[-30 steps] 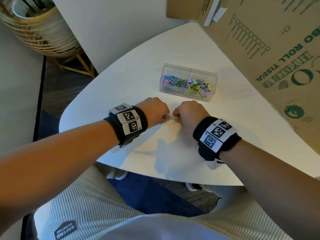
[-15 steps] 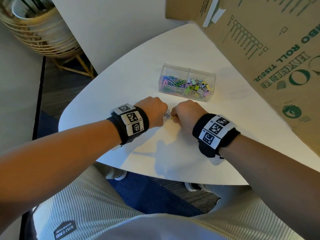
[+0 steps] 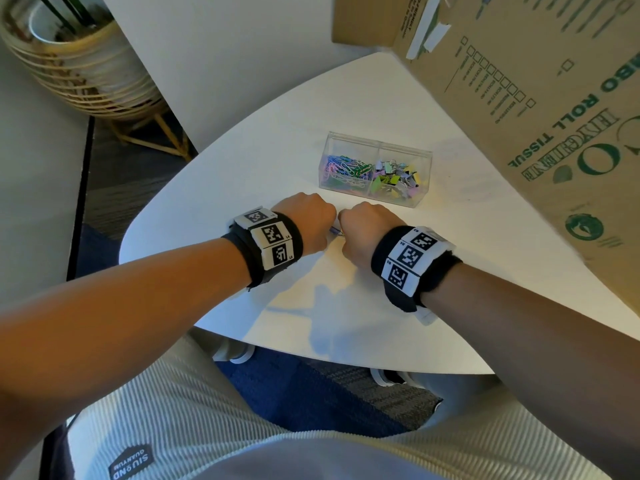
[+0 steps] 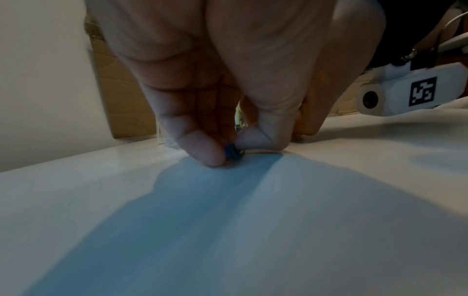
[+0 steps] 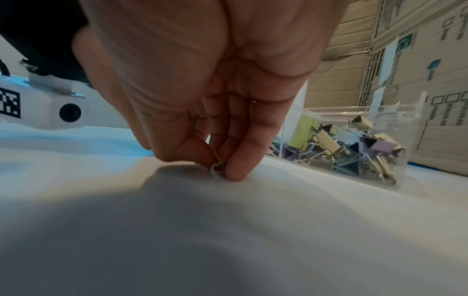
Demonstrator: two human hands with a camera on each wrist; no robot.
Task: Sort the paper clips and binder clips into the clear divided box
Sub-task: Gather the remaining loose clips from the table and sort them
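Observation:
The clear divided box (image 3: 375, 169) stands on the white table (image 3: 381, 306), with coloured paper clips (image 3: 346, 169) in its left half and binder clips (image 3: 396, 178) in its right half; the binder clips (image 5: 354, 148) show close in the right wrist view. Just in front of the box, my left hand (image 3: 308, 221) and right hand (image 3: 363, 232) meet knuckle to knuckle on the tabletop. My left hand (image 4: 228, 154) pinches a small blue clip (image 4: 231, 153) against the table. My right hand (image 5: 217, 168) pinches a pale blue and yellow paper clip (image 5: 216, 165) at the surface.
A large cardboard carton (image 3: 536, 116) leans over the table's right side, close behind the box. A woven plant basket (image 3: 76, 64) stands on the floor at the far left. The table's front edge (image 3: 346, 358) runs just above my lap.
Both hands have slid a little farther from me toward the box, staying pressed together on the table with the clips pinched between them.

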